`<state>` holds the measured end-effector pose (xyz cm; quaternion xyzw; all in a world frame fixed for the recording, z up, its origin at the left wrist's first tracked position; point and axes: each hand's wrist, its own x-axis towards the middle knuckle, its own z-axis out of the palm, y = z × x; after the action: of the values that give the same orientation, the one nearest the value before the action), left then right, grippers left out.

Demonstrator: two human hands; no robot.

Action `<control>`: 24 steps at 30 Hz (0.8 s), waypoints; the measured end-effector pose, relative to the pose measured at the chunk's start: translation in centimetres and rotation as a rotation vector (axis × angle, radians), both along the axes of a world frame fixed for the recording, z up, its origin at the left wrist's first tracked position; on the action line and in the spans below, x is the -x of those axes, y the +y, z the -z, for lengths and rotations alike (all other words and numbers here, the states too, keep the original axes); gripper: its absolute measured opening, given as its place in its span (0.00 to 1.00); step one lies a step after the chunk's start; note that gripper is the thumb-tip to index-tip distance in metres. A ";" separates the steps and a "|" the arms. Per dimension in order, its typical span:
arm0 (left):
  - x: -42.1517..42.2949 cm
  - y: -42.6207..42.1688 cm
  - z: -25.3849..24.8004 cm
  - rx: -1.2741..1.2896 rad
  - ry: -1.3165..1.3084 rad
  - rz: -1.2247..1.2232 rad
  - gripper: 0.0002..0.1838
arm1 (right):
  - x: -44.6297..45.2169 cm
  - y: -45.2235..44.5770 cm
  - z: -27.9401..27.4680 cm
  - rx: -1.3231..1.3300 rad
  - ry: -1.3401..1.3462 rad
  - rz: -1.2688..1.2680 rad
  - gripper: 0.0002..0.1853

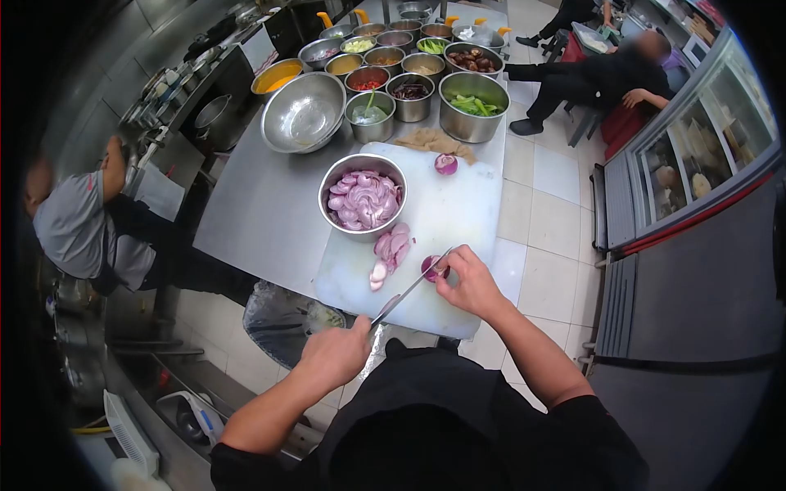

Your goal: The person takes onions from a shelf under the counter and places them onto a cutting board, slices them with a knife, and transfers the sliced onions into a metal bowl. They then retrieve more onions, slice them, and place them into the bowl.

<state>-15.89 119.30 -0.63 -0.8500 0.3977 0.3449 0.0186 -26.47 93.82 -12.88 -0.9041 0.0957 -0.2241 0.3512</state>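
While the knife (pixel 407 290) crosses it, the red onion (pixel 428 266) sits on the cutting board (pixel 465 221), right of centre and nearer the near edge. The right hand (pixel 471 282) pinches the onion between thumb and bent fingers; exact fingertip clearance from the blade cannot be told. The left hand (pixel 336 356) has its fingers closed around the knife's handle, the tip directed toward the right hand.

For even slices, the right fingertips should curl behind the knuckles, clear of the edge, and retreat by equal steps. The left hand should draw long, level strokes with light pressure; the layers are likely to slip if forced.

Loose slices (pixel 394 248) lie left of the onion, just beside the steel bowl (pixel 364 236), which straddles the board's left edge and contains more slices. Another onion (pixel 445 164) rests by the far edge, near a cloth (pixel 434 143). Beyond, steel pots (pixel 472 124) crowd the worktable's (pixel 246 196) far end.
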 end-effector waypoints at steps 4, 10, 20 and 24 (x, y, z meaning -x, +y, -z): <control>0.1 0.0 3.0 0.052 0.007 -0.024 0.13 | -0.1 -0.1 0.5 -0.015 -0.024 0.013 0.10; -1.9 -4.3 8.6 0.153 0.145 -0.065 0.15 | -0.7 -0.1 1.0 -0.055 0.043 -0.014 0.12; -2.0 -3.3 5.3 0.135 0.084 -0.137 0.15 | -1.7 0.3 -0.8 0.041 0.261 -0.061 0.16; 0.0 -2.6 5.1 0.020 0.070 -0.126 0.14 | -1.2 0.8 -0.6 -0.023 0.239 -0.033 0.16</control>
<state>-15.88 116.71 -5.71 -0.8608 0.3472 0.3712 -0.0255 -25.29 94.62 -12.31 -0.9216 0.1247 -0.1078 0.3513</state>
